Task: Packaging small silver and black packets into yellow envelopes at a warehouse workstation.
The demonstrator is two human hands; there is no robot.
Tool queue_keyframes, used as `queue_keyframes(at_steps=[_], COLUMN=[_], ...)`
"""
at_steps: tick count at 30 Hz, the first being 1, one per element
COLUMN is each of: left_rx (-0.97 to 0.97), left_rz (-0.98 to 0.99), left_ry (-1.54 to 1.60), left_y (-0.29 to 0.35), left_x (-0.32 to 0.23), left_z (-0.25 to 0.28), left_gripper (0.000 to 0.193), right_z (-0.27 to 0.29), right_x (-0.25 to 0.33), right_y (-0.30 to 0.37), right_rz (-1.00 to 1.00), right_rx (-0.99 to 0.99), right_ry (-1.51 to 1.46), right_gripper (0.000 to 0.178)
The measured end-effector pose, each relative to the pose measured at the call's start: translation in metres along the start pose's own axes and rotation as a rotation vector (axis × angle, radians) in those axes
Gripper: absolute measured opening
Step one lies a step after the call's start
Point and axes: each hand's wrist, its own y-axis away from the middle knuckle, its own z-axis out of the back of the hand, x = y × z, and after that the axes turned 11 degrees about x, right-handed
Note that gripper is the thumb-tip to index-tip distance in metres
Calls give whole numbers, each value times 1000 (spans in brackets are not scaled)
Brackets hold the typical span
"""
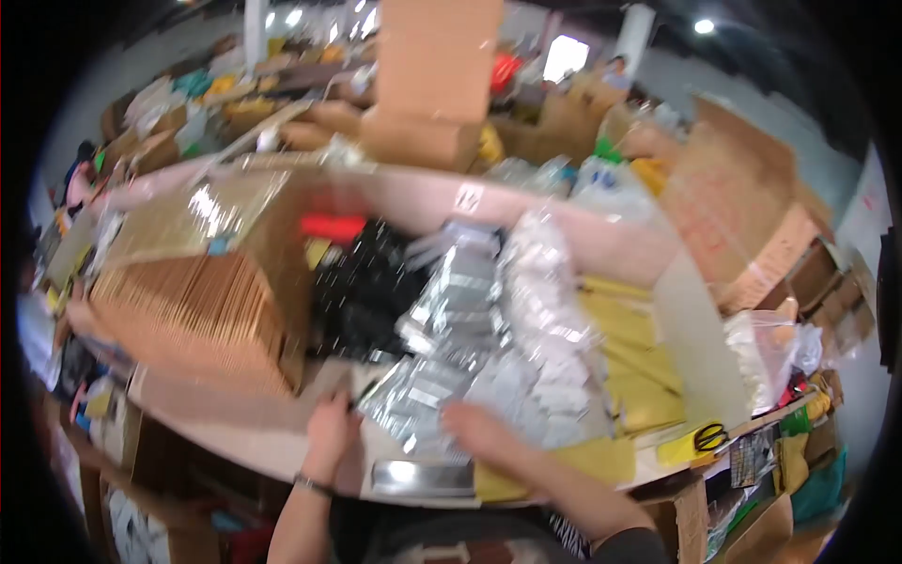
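Note:
My left hand is at the table's near side, beside a flat brown piece that looks like card. Motion smears its fingers, so a grip on the piece cannot be made out. My right hand reaches over the near end of a row of shiny clear-wrapped grey packets; its fingertips are blurred, and whether they touch the packets is unclear. Between the hands, near the edge, lies a silvery metal rectangle. A yellow envelope lies under my right forearm.
Left stands an open carton packed with brown cardboard sheets. Behind are black bags. White wrapped packets and yellow envelopes lie right, with black-handled scissors at the corner. Raised walls rim the table; crammed cartons surround it.

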Motion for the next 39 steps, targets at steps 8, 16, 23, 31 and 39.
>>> queue_keyframes(at_steps=[8, 16, 23, 31, 39], left_rx=[-35, 35, -4, -266, -229], left_rz=[137, 217, 280, 206, 55], left_ry=[75, -14, -84, 373, 380], left_y=[20, 16, 37, 101, 118], left_x=[35, 28, 7, 9, -16], left_z=[-17, -9, 16, -2, 1], left_gripper=[20, 24, 20, 15, 12], right_z=[-15, -22, -36, -19, 28], right_x=[65, 53, 37, 58, 106], right_y=[-39, -66, -56, -61, -18], right_rz=[-136, -345, -378, -278, -311], right_rx=[191, 163, 94, 21, 128], right_ry=[105, -274, 246, 100, -398], right_gripper=[8, 13, 17, 19, 35])
